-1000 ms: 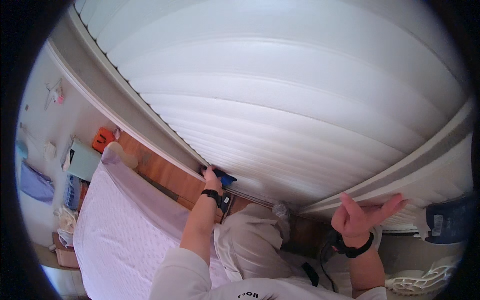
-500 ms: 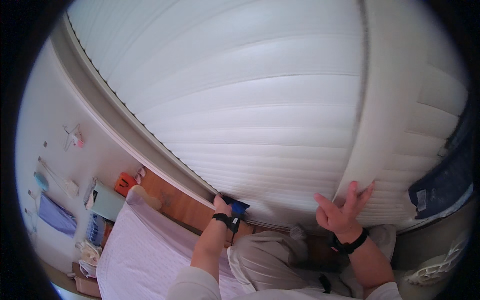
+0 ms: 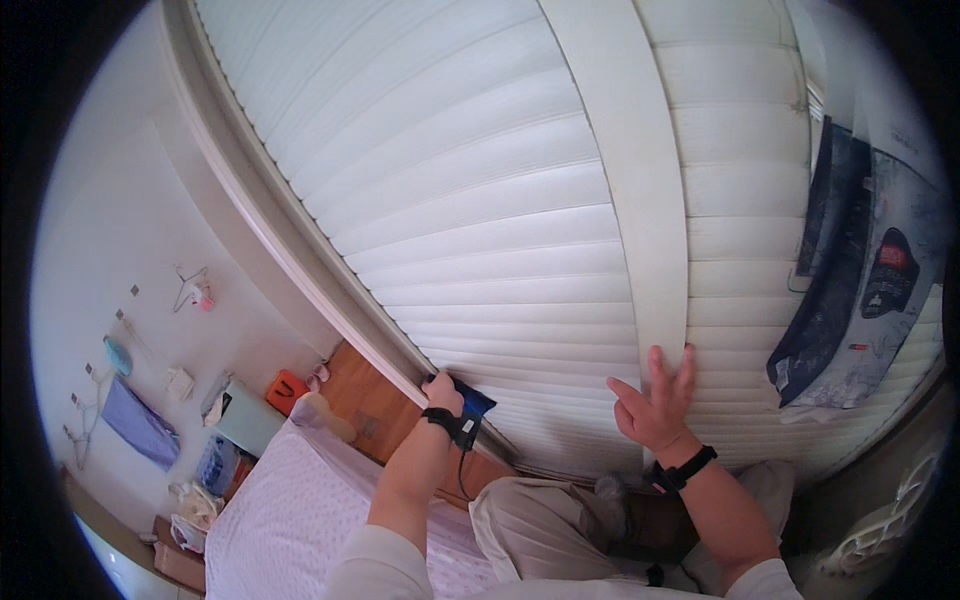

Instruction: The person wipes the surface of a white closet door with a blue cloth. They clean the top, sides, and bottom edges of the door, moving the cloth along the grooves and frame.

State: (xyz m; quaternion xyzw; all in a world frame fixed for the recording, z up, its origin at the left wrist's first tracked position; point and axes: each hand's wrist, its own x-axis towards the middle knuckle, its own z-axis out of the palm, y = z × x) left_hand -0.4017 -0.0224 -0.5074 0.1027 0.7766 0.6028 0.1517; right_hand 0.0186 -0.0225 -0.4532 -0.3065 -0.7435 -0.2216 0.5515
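I saw the white strip on the slatted panel running up from behind the spread fingers of the right hand, which grasped nothing. My view had just swung, baring more dark hanging cloth to their right, so both sides of the strip showed. The fingers of the left hand curled at the white frame, beside a blue object; I couldn't tell their grip.

Brown floor with pink slippers.

A lilac-covered bed shows a home bedroom.
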